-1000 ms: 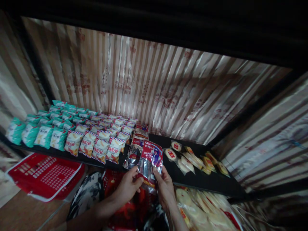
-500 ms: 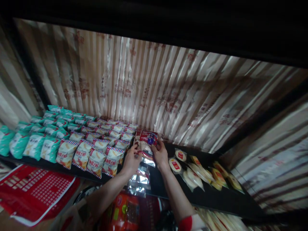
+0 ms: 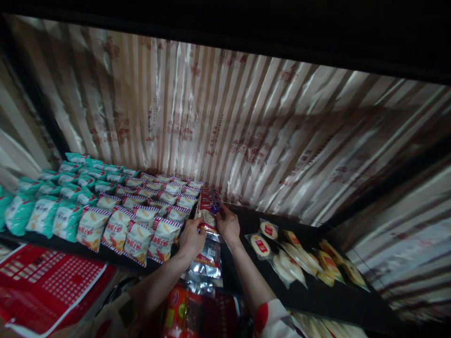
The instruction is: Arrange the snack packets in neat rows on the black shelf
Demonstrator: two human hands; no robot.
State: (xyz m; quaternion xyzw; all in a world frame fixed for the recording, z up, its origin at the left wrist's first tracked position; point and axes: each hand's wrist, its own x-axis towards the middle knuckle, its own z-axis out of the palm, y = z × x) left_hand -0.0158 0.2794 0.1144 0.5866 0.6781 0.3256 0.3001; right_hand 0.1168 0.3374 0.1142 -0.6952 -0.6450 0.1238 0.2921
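Observation:
A dark red and silver snack packet with a blue figure on it lies between my hands on the black shelf, beside the chip bags. My left hand grips its near left side with bent fingers. On the right side, my right hand pinches its edge, the thumb partly hidden. Closer to me lie silver-backed packets, overlapping at the shelf's front edge. Striped-top chip bags stand in rows just left of my left hand.
Teal snack bags fill the shelf's left end. White round packs and yellow packs lie on the right. A red basket-like bag sits below left, and an orange package below the middle. Striped sheeting backs the shelf.
The red packet has been lowered and set back between the chip bags and my right hand, which has shifted slightly left. The view has moved a little.

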